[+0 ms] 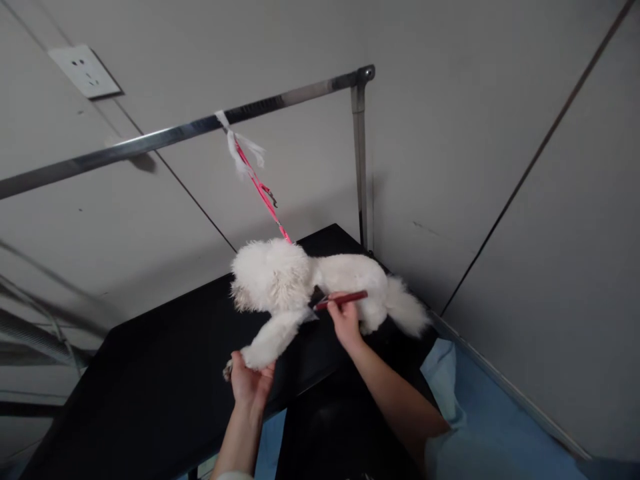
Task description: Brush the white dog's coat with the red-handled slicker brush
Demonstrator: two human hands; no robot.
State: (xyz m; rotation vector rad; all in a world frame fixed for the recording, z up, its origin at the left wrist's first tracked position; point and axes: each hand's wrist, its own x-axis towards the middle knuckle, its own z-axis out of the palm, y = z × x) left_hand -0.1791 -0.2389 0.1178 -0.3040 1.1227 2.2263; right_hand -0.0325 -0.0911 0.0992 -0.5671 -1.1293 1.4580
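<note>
A white, fluffy dog (pixel 350 272) is on the black table, its head to the left and its tail to the right. My left hand (pixel 250 383) is closed around the lower part of its outstretched front leg (pixel 277 337), near the paw. In my right hand (pixel 345 319) is a grooming tool with a dark red handle (pixel 349 298), gripped between thumb and fingers. The tool's working end lies against the upper front leg; its exact kind is too small to tell. A pink leash (pixel 263 193) runs up from the dog's neck.
The leash hangs from a metal bar (pixel 175 133) with a white cloth strip (pixel 235 143) knotted there. A metal post (pixel 360 167) holds the bar at the table's far corner. The black tabletop (pixel 135 380) meets grey walls. A ribbed hose (pixel 35 333) is at left.
</note>
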